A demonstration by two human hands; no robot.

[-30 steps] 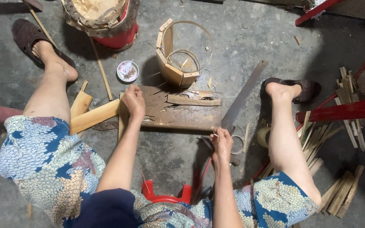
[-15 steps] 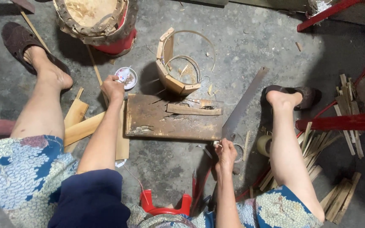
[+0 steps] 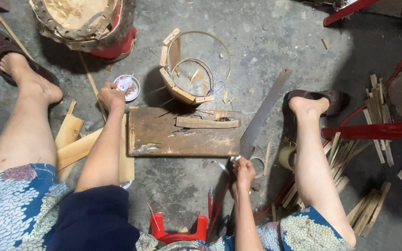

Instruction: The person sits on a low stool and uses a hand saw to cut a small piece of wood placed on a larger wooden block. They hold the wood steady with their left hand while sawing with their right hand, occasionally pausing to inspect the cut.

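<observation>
Hands work apart over the concrete floor (image 3: 266,32); left hand (image 3: 111,96) reaches the small round tin (image 3: 127,87), fingers curled at its rim; right hand (image 3: 244,169) grips the long blade (image 3: 262,114) beside the wooden board (image 3: 182,135).

Long flat saw blade (image 3: 264,111), grey metal, lying diagonally on the floor, lower end gripped. Small round tin (image 3: 129,87), open, upright beside the wooden board.

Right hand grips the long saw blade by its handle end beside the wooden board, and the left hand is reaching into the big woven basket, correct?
Not quite. The left hand is at the small round white dish on the concrete floor, not in the large woven basket. The head view shows it. The right hand does have its grip on the long grey saw blade beside the flat wooden board.
</observation>
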